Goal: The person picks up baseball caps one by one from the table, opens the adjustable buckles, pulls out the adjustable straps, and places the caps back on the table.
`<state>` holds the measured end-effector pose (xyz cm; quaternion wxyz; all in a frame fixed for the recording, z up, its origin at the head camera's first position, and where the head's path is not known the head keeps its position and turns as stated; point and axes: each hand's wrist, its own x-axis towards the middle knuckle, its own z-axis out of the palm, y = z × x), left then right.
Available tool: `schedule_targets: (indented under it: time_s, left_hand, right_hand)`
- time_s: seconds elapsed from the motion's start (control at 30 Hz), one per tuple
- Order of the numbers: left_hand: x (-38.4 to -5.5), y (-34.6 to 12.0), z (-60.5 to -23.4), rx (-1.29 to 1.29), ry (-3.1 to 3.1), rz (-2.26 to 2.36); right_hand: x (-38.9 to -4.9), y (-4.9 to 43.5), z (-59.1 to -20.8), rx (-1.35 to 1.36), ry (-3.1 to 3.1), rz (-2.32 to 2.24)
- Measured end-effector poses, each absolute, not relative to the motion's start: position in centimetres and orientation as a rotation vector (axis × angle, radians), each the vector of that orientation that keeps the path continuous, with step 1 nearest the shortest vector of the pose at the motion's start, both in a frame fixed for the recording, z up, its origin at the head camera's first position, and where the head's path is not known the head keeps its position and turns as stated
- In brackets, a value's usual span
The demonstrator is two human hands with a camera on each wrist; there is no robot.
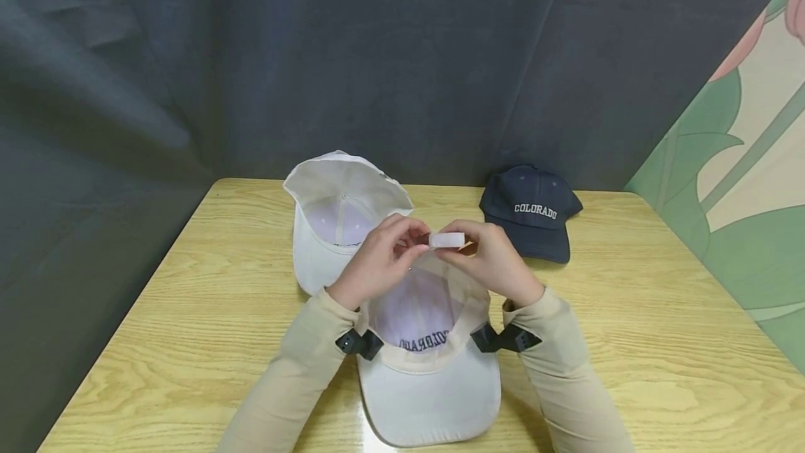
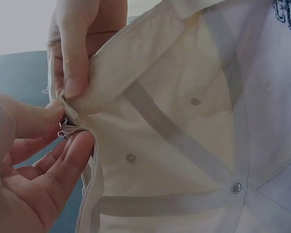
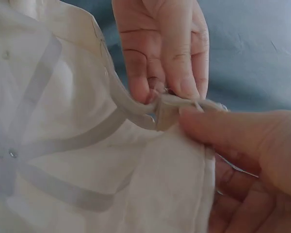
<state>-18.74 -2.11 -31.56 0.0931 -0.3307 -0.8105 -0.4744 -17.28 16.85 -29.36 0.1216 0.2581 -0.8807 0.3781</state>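
A white baseball cap [image 1: 434,397] lies crown down in front of me, brim toward me, with dark COLORADO lettering reversed inside it. Both hands are at its back strap. My left hand [image 1: 380,261] pinches the strap between thumb and fingers, beside a small metal buckle [image 2: 64,127]. Close by on the other side, my right hand [image 1: 497,261] pinches the cap's back edge, thumb on the inner face. Between the hands a short white piece of the strap [image 1: 448,240] shows. Pale seam tape [image 3: 72,138] runs across the cap's lining.
Another white cap [image 1: 314,250] lies upturned behind my left hand. A navy cap [image 1: 534,194] with white COLORADO lettering sits upright at the back right of the wooden table [image 1: 629,341]. A dark curtain [image 1: 377,54] hangs behind, and a flowered panel [image 1: 742,159] stands at the right.
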Motion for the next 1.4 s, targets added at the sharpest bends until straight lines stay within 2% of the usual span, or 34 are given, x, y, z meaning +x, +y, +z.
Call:
schedule_targets:
  time_s: [0.3,1.2,1.4]
  left_hand:
    - [-18.4,-1.6,-31.6,-0.861,-2.378,-1.596]
    - [-17.9,-0.9,-31.7,-0.78,-2.371,-1.445]
    - [-18.1,-1.4,-31.4,-0.715,-2.299,-1.536]
  right_hand:
    - [-17.3,16.4,-29.8,0.749,-2.523,1.113]
    - [-17.0,15.4,-30.3,0.758,-2.59,1.068]
    - [-17.0,16.0,-30.1,0.777,-2.548,1.128]
